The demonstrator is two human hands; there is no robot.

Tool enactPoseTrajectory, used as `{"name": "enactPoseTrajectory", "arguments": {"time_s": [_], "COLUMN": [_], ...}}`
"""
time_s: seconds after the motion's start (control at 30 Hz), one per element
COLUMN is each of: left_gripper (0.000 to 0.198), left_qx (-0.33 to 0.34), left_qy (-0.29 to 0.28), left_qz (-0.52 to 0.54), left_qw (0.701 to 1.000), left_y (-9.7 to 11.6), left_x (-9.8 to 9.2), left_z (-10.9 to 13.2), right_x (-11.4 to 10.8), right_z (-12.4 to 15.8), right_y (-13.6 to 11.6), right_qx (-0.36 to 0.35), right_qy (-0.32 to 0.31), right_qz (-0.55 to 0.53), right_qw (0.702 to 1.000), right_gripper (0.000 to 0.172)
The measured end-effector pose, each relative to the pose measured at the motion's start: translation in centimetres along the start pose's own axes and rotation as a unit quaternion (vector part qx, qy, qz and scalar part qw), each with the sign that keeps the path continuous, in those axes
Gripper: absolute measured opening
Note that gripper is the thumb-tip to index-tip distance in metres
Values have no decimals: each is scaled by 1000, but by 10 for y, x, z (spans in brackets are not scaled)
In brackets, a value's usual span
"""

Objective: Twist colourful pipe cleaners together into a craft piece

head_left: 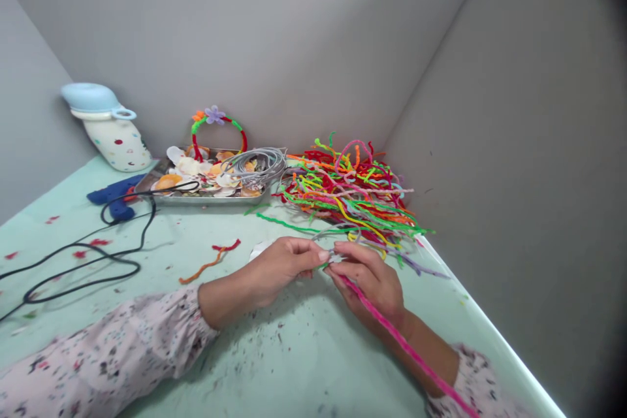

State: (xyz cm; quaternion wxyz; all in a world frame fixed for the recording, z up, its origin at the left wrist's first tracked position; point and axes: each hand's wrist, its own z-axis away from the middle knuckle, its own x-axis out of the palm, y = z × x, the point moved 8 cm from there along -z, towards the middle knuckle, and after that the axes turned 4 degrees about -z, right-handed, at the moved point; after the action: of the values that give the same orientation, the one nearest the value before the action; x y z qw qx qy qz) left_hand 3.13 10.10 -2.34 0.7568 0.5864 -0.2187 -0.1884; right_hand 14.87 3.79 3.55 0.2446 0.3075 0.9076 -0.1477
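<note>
Both my hands meet over the middle of the table. My left hand point(289, 262) is closed in a pinch, thumb and forefinger on a thin grey wire point(337, 230) that curves up in a loop behind the fingers. A little green shows at its fingertips. Close beside it, the bent fingers of my right hand point(369, 277) hold a bright pink pipe cleaner point(404, 343), which trails across the palm and forearm to the lower right. The exact point where wire and pipe cleaner meet is hidden by fingers.
Behind lies a pile of coloured pipe cleaners point(347, 192). A metal tray point(210, 200) bears shells, coiled grey wire point(267, 166) and a decorated hoop point(245, 137). Leftward are a blue glue gun point(115, 191), its black cord point(140, 245), a bottle point(115, 140) and an orange-red scrap point(208, 268).
</note>
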Motion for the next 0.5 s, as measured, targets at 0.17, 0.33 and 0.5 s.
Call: {"name": "enactPoseTrajectory", "arguments": {"time_s": [0.17,0.33,0.5], "left_gripper": [23,22,24], "left_qx": [15,15,-20], "left_qy": [3,-3,-22], "left_qz": [-19,-2,58], "left_qw": [1000,1000,998], "left_y": [6,7,5], "left_x": [-1,0,5], "left_z": [1,2,3], "right_x": [0,0,-2], "right_z": [0,3,6], "right_y": [1,2,2], "right_qx": [1,-8,-30], "right_qy": [-3,-21,-42], "right_qz": [-18,-31,-19], "right_qw": [1000,999,998], "right_gripper": [13,25,24]}}
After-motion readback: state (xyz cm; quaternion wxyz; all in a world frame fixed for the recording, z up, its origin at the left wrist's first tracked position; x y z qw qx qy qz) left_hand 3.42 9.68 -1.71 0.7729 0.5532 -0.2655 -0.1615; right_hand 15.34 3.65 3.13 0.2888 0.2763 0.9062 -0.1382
